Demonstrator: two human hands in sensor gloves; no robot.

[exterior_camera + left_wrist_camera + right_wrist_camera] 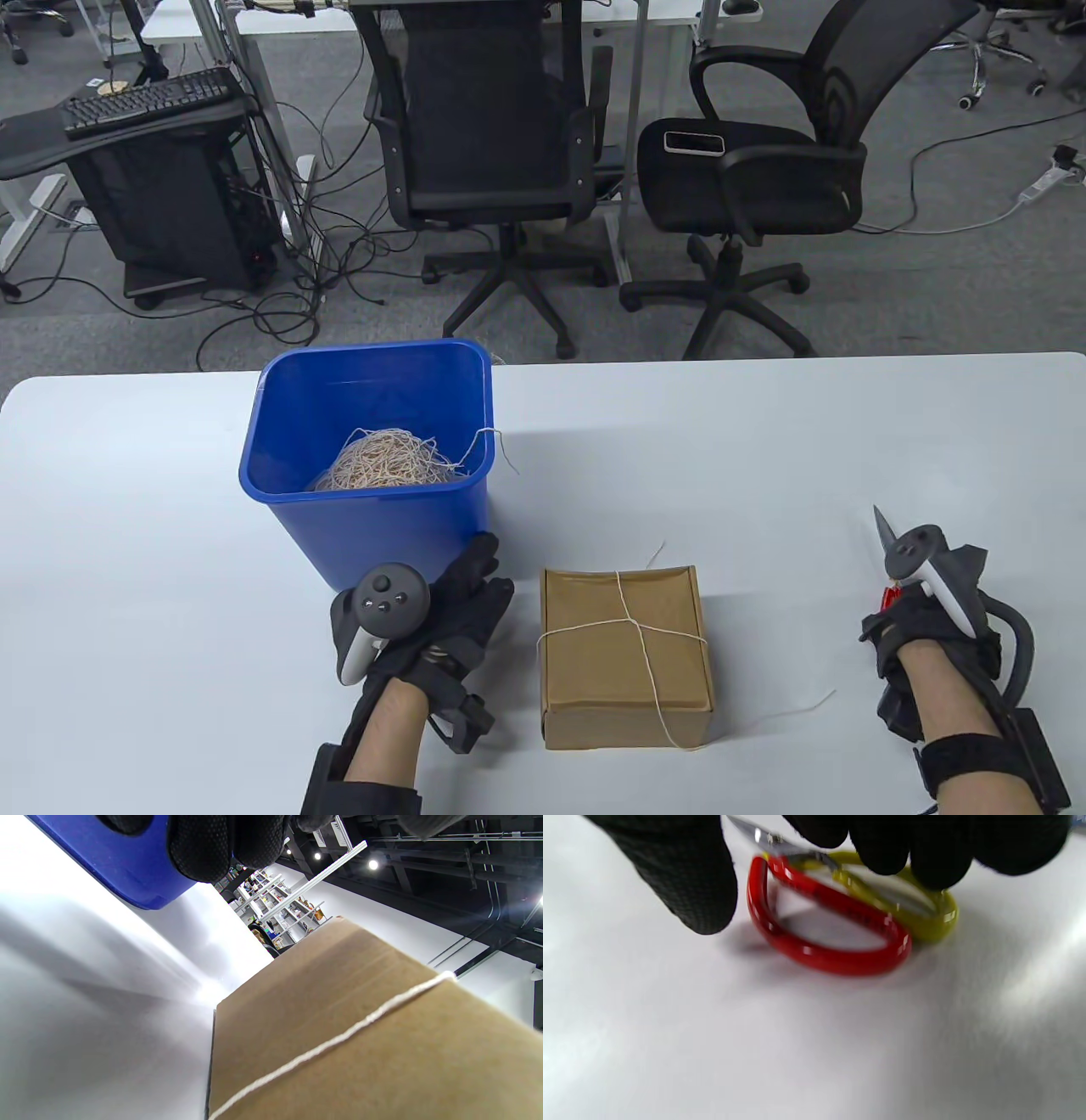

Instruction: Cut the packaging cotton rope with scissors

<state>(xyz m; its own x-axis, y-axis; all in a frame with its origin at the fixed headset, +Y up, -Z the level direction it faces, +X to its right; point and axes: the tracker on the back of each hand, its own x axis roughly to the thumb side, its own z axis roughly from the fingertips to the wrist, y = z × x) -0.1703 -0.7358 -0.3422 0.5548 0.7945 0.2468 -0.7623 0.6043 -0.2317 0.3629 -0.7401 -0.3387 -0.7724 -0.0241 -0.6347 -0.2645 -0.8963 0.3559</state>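
Note:
A brown cardboard box tied crosswise with white cotton rope sits near the table's front edge. A loose rope end trails to the box's right. My left hand rests on the table with its fingers stretched out, between the box and the blue bin, holding nothing. In the left wrist view the box and its rope are close. Scissors with red and yellow handles lie on the table at the right. My right hand is spread just over the handles, the thumb to their left and the fingers above the yellow loop.
A blue plastic bin holding a tangle of cut rope stands just behind my left hand; its wall shows in the left wrist view. A rope piece hangs over its right rim. Office chairs stand beyond the table's far edge.

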